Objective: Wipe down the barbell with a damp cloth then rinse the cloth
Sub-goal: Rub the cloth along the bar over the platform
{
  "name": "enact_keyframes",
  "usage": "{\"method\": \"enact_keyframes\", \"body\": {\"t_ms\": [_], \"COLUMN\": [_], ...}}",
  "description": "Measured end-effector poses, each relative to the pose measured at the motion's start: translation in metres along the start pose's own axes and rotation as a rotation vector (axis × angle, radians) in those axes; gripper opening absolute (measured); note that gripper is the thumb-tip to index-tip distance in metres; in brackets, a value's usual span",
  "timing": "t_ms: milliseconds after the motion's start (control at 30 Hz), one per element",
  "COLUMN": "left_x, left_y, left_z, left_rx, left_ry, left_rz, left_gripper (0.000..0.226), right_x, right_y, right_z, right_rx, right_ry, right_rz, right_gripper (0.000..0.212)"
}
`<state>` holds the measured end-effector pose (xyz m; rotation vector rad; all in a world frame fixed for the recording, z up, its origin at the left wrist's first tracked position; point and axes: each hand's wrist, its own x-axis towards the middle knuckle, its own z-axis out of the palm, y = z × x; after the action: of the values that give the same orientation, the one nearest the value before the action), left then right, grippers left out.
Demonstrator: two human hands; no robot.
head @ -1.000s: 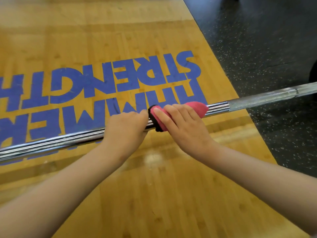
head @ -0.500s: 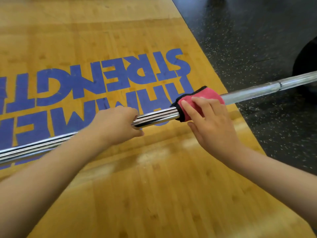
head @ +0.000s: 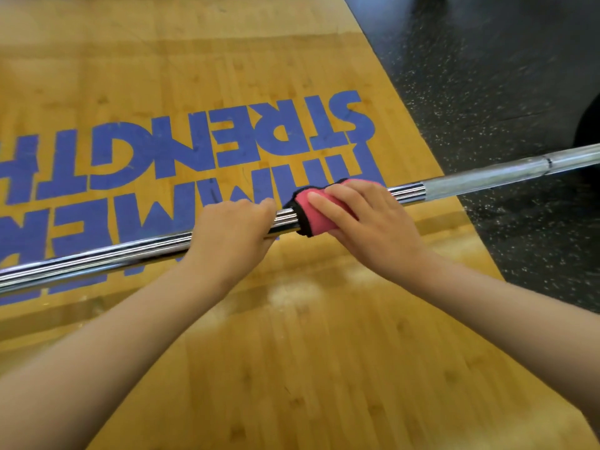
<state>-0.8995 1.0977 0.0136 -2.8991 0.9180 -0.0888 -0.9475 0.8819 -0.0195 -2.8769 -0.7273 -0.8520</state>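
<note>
Free barbell [head: 130, 258] shaft runs left of the gripping left hand [head: 233, 232] and right past the right hand [head: 373, 222] wrapping the cloth [head: 313, 222], toward a dark round shape [head: 589, 125] at frame edge; only a sliver of bar between the hands.

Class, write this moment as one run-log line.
step: wipe barbell | left hand: grips barbell | right hand: holds pink cloth round barbell | rinse: not yet done
</note>
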Motion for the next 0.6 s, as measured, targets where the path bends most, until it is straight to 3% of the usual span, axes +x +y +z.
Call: {"method": "enact_keyframes", "body": {"t_ms": [100,233,333,433,600], "left_x": [0.015,0.043,0.050,0.041,-0.001], "left_y": [-0.005,-0.023,-0.029,-0.025,-0.001], "left_z": [-0.013,-0.022,-0.024,-0.028,-0.009], "left_rx": [-0.146,-0.594,-0.646,-0.576,-0.115], "left_ry": [-0.215,-0.784,-0.914,-0.812,0.000], "left_rz": [0.007,0.002,-0.003,-0.007,-0.015], "left_gripper": [0.032,0.035,0.042,0.039,0.032], "right_x": [-0.024,-0.040,-0.037,-0.037,-0.013], "right_y": [0.037,0.062,0.053,0.046,0.002], "right_z": [-0.011,-0.020,-0.014,-0.011,0.003], "right_rx": [-0.101,-0.098,-0.085,-0.068,-0.035], "right_ry": [-0.028,-0.072,-0.044,-0.036,0.030], "right_rz": [0.045,0.095,0.126,0.154,0.141], "right_gripper": [0.040,0.041,0.040,0.044,0.050]}}
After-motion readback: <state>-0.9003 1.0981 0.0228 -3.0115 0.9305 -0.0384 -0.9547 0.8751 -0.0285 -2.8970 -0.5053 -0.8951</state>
